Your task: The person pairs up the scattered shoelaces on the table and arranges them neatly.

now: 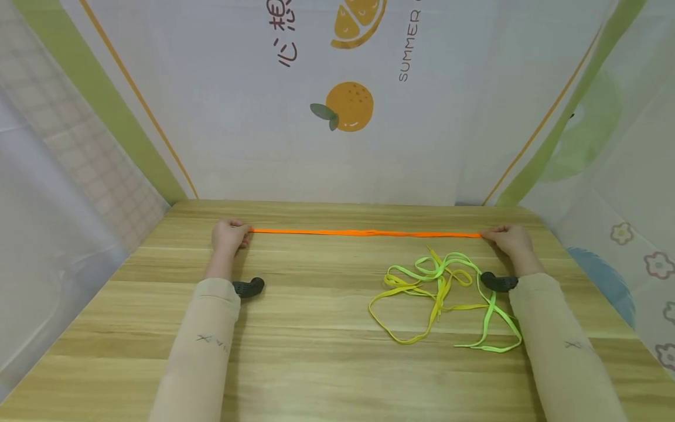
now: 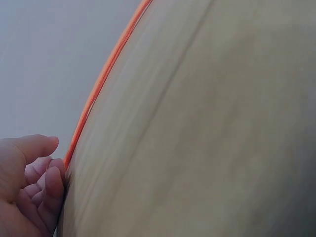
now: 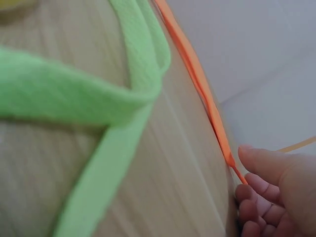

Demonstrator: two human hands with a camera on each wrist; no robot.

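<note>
Lace [image 1: 364,233] — orange, drawn straight along the table's [image 1: 316,363] far edge.
We see left hand [image 1: 230,235] and right hand [image 1: 511,239] with curled fingers pinching its ends, apparently to keep it taut; yellow lace [image 1: 407,341] and green lace [image 1: 498,350] lie tangled on the table's right half — perhaps kept apart from it.

The wooden table [image 1: 316,369] carries orange lace [image 1: 364,232], yellow lace [image 1: 439,300] and green lace [image 1: 492,302].
</note>
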